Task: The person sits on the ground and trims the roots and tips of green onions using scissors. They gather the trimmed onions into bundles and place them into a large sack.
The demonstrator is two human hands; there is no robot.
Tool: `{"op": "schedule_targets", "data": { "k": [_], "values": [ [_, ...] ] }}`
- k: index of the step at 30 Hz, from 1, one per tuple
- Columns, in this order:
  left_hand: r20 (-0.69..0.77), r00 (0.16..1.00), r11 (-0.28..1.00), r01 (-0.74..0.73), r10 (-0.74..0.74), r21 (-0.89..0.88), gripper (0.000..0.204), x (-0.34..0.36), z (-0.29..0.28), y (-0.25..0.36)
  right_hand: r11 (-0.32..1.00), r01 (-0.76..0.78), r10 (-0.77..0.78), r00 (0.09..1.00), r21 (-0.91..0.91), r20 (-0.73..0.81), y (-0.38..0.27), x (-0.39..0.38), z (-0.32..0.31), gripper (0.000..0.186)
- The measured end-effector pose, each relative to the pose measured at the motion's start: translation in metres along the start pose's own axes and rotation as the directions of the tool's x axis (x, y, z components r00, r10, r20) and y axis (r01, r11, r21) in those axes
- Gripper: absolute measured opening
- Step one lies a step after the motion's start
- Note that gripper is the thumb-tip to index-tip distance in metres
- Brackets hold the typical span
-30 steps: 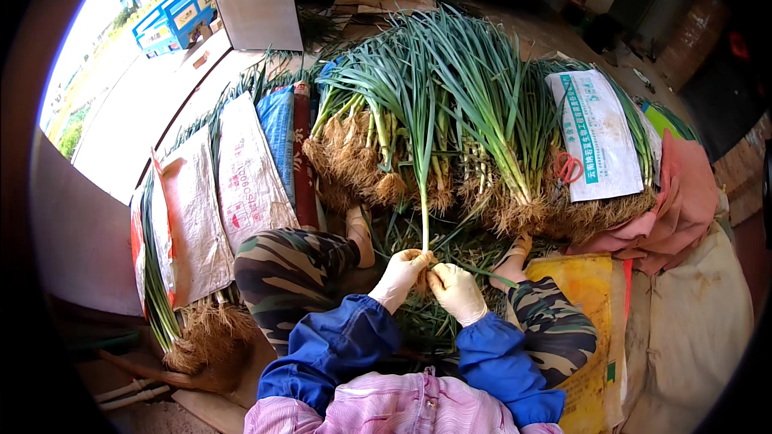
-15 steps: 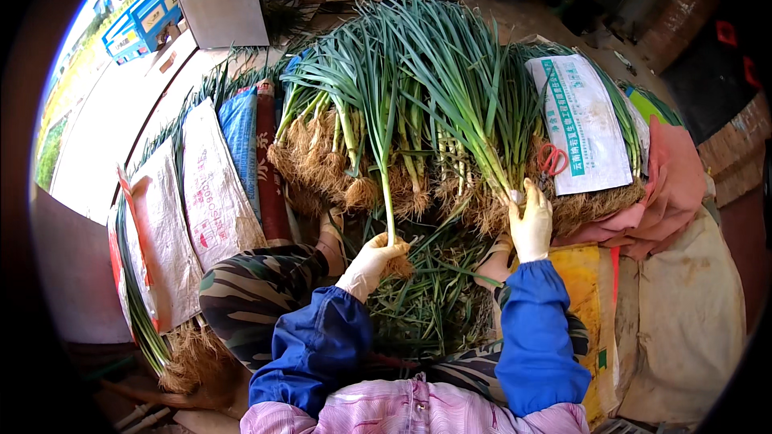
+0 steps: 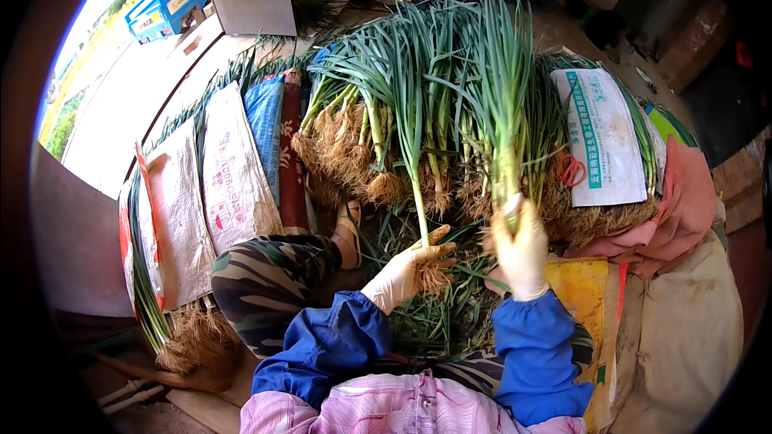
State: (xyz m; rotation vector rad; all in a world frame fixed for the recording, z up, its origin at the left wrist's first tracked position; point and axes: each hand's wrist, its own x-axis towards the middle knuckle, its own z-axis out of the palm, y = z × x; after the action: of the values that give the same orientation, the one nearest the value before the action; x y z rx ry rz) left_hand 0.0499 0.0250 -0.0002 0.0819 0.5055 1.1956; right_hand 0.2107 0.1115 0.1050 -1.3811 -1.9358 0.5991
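Note:
My left hand (image 3: 410, 269), in a pale glove, holds a single green onion (image 3: 420, 201) by its root end, with brown roots hanging below the fingers. Its long leaves lean up across the pile. My right hand (image 3: 521, 251), gloved alike, is closed around the base of several green onions (image 3: 505, 153) that stand upright, leaves pointing away from me. The hand hides part of their roots. A pile of green onions (image 3: 354, 124) with bushy brown roots lies just beyond both hands.
Red-handled scissors (image 3: 570, 170) rest beside a white sack (image 3: 605, 137) covering more onions at right. More sacks (image 3: 233, 165) cover onions at left. Loose green leaves (image 3: 418, 317) litter the ground between my legs. A yellow sack (image 3: 579, 293) lies by my right arm.
My right hand has closed around the green onions and raised them more upright from the pile. The left hand still holds its single onion, its fingers now spread more. The view has shifted slightly.

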Motion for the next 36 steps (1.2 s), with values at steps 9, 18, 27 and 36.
{"op": "schedule_targets", "data": {
  "k": [9, 18, 27, 36],
  "values": [
    [-0.132, 0.991, 0.996, -0.038, 0.028, -0.077, 0.034, -0.027, -0.031, -0.010, 0.950, 0.150, -0.201, 0.965, 0.273, 0.170, 0.041, -0.006, 0.052, 0.044],
    [-0.151, 0.971, 0.971, -0.156, 0.184, 0.182, 0.050, -0.025, -0.046, -0.007, 0.925, -0.120, -0.175, 0.707, 0.360, 0.685, 0.028, -0.058, 0.058, 0.017],
    [-0.189, 0.975, 0.982, -0.141, 0.115, -0.129, 0.051, -0.032, -0.018, 0.008, 0.980, 0.192, -0.152, 0.888, -0.051, 0.435, 0.094, -0.055, 0.012, 0.051],
    [-0.240, 0.964, 0.987, -0.139, 0.117, -0.076, 0.048, -0.035, -0.054, 0.009, 0.943, 0.240, -0.325, 0.820, 0.231, 0.471, 0.039, -0.063, 0.077, 0.022]
  ]
}}
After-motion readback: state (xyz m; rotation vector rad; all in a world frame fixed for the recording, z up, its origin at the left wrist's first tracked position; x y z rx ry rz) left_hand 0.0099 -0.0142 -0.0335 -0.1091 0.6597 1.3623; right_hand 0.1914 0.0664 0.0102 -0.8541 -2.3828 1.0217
